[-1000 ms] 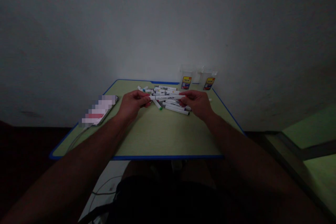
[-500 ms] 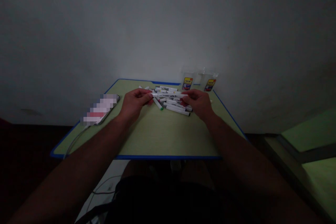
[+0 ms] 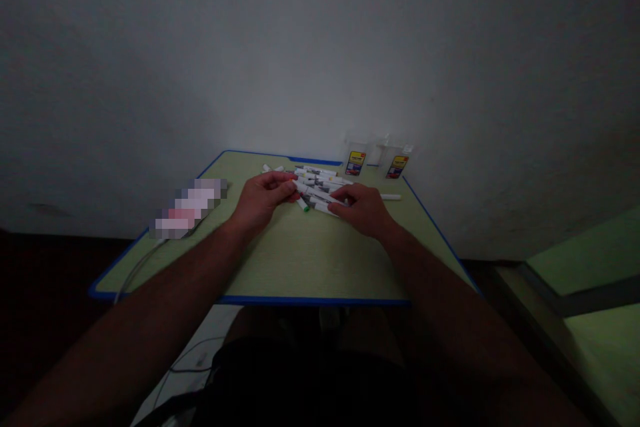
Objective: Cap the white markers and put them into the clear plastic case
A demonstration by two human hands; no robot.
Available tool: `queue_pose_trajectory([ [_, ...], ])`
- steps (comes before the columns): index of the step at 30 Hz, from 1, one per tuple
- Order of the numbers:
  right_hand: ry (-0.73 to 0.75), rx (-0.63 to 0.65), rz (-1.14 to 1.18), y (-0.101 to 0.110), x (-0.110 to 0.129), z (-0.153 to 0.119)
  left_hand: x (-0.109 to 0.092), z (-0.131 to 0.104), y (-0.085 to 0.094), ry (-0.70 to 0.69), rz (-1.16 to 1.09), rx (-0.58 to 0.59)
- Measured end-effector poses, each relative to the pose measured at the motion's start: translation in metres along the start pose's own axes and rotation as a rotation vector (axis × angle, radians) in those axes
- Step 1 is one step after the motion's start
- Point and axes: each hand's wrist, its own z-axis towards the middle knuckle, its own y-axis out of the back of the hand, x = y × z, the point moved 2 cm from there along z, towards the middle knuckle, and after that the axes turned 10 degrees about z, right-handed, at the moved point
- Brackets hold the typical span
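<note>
My left hand [image 3: 265,202] is closed on the left end of a white marker [image 3: 313,192], thumb and fingers pinching it. The marker slants down to the right, toward my right hand [image 3: 364,211]. My right hand is bent over the right side of the marker pile, thumb and fingers close together; what lies between its fingertips is too small and dark to make out. Several white markers [image 3: 320,172] lie in a loose pile behind and under the hands. A green-ended marker [image 3: 304,205] shows between them.
The pale green table [image 3: 310,260] has a blue edge. At its back right stand two clear cases [image 3: 356,159] [image 3: 397,165] with yellow labels. A lone marker [image 3: 391,197] lies right of my right hand. A blurred-out phone [image 3: 190,208] with a cable [image 3: 135,270] lies at left.
My right hand has moved down and left from the held marker's level, onto the pile's right side. The marker in my left hand now tilts down to the right.
</note>
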Motion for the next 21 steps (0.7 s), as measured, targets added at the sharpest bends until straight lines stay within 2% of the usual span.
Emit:
queue_pose_trajectory([
  [6,-0.084,0.01,0.09,-0.003,-0.007,0.001,0.002,0.0,0.001,-0.02,0.025,0.006],
  [13,-0.301,-0.01,0.584,-0.005,-0.015,0.004,0.005,0.002,0.006,-0.043,0.129,0.018],
  [21,-0.389,-0.062,0.846,-0.009,-0.022,0.008,0.005,-0.001,0.002,-0.046,0.344,0.107],
])
